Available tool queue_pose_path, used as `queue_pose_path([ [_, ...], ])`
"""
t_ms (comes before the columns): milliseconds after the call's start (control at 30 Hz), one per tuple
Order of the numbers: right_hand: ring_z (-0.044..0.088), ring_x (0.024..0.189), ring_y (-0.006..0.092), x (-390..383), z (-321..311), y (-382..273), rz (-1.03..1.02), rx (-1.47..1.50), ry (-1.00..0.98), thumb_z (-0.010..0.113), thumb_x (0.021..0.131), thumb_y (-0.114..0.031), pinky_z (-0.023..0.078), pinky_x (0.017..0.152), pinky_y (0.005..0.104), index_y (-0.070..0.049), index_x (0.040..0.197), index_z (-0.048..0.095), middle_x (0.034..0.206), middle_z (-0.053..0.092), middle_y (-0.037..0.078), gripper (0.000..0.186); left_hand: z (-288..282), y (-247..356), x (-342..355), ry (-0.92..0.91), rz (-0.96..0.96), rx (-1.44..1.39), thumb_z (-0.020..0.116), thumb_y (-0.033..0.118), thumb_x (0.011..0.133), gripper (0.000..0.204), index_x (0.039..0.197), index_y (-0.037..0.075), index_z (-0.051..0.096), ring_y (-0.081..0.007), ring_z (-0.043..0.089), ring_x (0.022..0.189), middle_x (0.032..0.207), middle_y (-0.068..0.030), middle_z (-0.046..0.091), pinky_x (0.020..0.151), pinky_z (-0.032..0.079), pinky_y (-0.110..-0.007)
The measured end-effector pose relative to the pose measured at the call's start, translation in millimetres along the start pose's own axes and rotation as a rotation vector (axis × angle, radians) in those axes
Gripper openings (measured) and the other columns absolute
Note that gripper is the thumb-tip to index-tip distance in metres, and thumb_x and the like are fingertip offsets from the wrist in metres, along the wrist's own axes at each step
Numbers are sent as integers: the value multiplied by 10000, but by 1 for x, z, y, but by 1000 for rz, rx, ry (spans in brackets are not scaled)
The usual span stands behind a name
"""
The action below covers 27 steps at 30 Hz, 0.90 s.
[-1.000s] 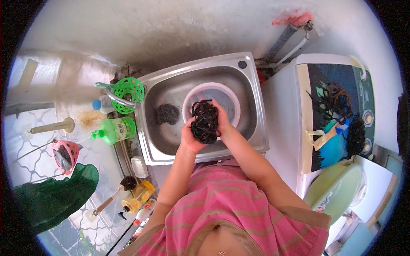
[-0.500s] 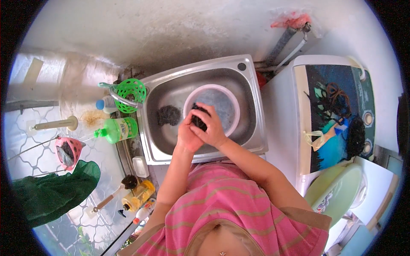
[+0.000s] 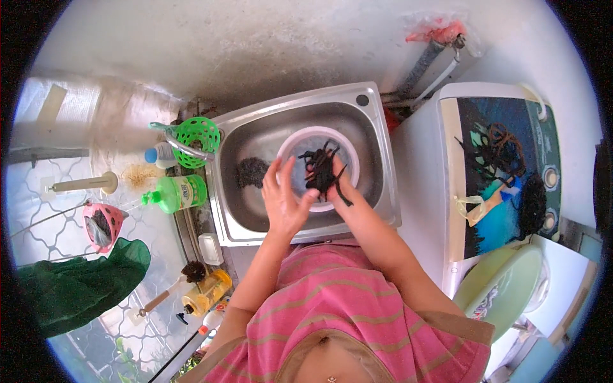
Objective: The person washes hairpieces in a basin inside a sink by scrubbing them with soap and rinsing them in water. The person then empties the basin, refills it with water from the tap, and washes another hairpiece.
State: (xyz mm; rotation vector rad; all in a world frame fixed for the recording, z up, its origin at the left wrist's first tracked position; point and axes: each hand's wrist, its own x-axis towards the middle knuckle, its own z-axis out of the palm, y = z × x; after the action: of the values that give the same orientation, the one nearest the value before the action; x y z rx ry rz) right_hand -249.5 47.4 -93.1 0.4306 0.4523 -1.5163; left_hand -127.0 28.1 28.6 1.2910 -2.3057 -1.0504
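A bundle of black strands (image 3: 322,167) lies over my right hand (image 3: 335,190), which holds it from beneath, above a pink basin (image 3: 353,153) of greyish water. My left hand (image 3: 287,195) is just left of the bundle, fingers spread apart, thumb tip at its lower edge. The basin sits in a steel sink (image 3: 239,140). Left of it in the sink lies a dark, mesh-like clump (image 3: 251,172).
At left are a green perforated basket (image 3: 195,134), faucet (image 3: 182,145), green soap bottle (image 3: 179,195), yellow bottle (image 3: 207,293) and green cloth (image 3: 89,287). At right stand a washing machine (image 3: 415,179) with dark strands on top and a light green tub (image 3: 485,287).
A second ago both hands gripped the bundle, then closed round it. Now my left hand has opened and shifted leftward, and the strands hang loosely over my right hand.
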Motion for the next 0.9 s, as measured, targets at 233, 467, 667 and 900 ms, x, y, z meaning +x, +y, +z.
queue_pose_path([
  [233,579,803,164,-45,51,31,144,16,-91,460,885,-371,487,695,320,-94,953,555,925,592,43,301,-9,-8,21,45,710,360,621,415,690,408,970,119,599,-322,429,1156,1177,-122,505,1006,248,-515],
  [467,541,718,142,-28,31,66,154,327,-22,483,887,-378,456,667,300,-135,814,510,762,528,10,255,4,1,18,269,652,-36,636,145,706,143,652,60,535,-260,546,687,708,-76,577,641,432,-366],
  [667,527,649,124,-22,31,79,-245,102,3,430,923,-277,436,573,292,-81,812,532,720,536,21,247,16,-3,15,370,104,-456,514,319,878,403,679,-30,541,-101,482,533,602,-39,536,503,389,-258],
  [900,497,573,111,-37,60,58,-519,-626,163,476,896,-181,380,502,244,-56,685,515,629,511,-1,249,12,19,28,403,-263,-853,564,368,850,388,712,9,510,-94,462,506,594,-36,520,471,357,-233],
])
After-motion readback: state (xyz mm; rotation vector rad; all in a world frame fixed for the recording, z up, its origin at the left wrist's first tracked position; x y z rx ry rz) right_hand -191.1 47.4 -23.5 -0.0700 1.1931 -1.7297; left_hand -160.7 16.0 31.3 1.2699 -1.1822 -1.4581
